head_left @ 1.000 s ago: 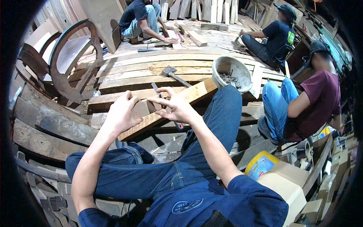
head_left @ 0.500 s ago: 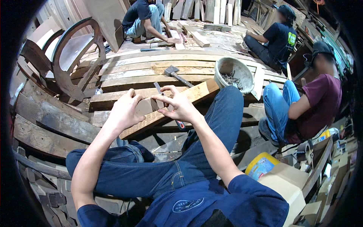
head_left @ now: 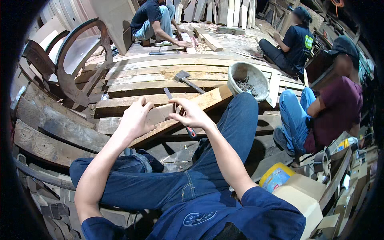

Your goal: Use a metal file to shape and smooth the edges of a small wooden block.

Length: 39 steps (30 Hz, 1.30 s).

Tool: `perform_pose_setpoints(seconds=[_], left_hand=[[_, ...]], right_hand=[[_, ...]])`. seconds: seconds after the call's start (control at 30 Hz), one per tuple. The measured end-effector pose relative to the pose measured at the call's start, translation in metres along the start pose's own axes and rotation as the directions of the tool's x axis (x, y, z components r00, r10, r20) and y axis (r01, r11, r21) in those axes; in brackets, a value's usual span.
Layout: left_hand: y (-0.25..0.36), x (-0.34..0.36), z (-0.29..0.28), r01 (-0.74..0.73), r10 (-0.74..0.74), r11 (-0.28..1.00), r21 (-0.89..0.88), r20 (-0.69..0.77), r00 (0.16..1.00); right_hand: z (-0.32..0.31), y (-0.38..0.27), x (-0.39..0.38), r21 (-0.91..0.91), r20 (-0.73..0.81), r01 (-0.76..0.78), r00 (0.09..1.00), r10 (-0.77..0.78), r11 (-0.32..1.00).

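In the head view, the only one I had, both my hands were out in front of me with a small wooden block [head_left: 159, 114] between them. My left hand [head_left: 137, 120] gripped its left end, thumb on the near side and fingers curled over the top; my right hand [head_left: 189, 113] pinched the darker right end between thumb and fingers, though the far fingertips were hidden. The block sat over the long squared beam [head_left: 214, 97] that ran slantwise beneath my hands; I could not tell whether it rested on the wood or was held just clear.

I judged it light enough for either hand alone, stiff, and not fragile, apart from corners that might chip. The smooth-looking faces could slide a little under dry fingers, so the two ends seemed the surest hold, thumbs opposed to fingers, leaving the broad middle face clear.

Passing behind my right hand was a slim tool, its flat metal blade [head_left: 167, 93] showing above the fingers and its red and black handle [head_left: 191, 132] below; I could not see my fingers closing on it. Beyond my hands lay a mallet [head_left: 183, 76], and past the right one stood a bucket [head_left: 236, 69] of nails.
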<state>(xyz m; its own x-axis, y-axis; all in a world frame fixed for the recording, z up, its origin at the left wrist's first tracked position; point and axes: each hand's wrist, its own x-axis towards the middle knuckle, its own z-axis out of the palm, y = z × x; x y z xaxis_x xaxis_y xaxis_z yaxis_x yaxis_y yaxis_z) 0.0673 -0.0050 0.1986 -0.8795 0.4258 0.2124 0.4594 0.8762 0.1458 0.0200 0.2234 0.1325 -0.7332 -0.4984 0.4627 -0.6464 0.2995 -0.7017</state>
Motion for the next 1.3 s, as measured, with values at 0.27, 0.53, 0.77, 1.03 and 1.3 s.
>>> perform_pose_setpoints(seconds=[0.27,0.53,0.77,1.03,1.3], left_hand=[[0.002,-0.001,0.006,-0.002,0.001,0.999,0.051,0.023,1.000],[-0.003,-0.002,0.016,-0.017,0.017,0.982,-0.186,-0.003,1.000],[-0.021,0.003,0.033,0.093,-0.079,0.959,-0.266,0.063,0.995],[-0.106,0.038,0.108,0.213,-0.185,0.921,-0.327,0.115,0.976],[-0.111,0.029,0.165,0.343,-0.279,0.826,-0.447,0.204,0.938]], right_hand=[[0.003,0.012,0.002,0.298,0.141,-0.313,0.949,0.283,0.902],[-0.003,0.011,-0.002,0.301,0.103,-0.338,0.941,0.322,0.892],[0.020,0.039,0.002,0.074,0.017,-0.304,0.953,0.303,0.950],[0.026,0.053,-0.010,-0.659,0.183,-0.541,0.559,0.809,0.523],[0.067,0.114,-0.041,-0.606,0.256,-0.579,0.508,0.822,0.546]])
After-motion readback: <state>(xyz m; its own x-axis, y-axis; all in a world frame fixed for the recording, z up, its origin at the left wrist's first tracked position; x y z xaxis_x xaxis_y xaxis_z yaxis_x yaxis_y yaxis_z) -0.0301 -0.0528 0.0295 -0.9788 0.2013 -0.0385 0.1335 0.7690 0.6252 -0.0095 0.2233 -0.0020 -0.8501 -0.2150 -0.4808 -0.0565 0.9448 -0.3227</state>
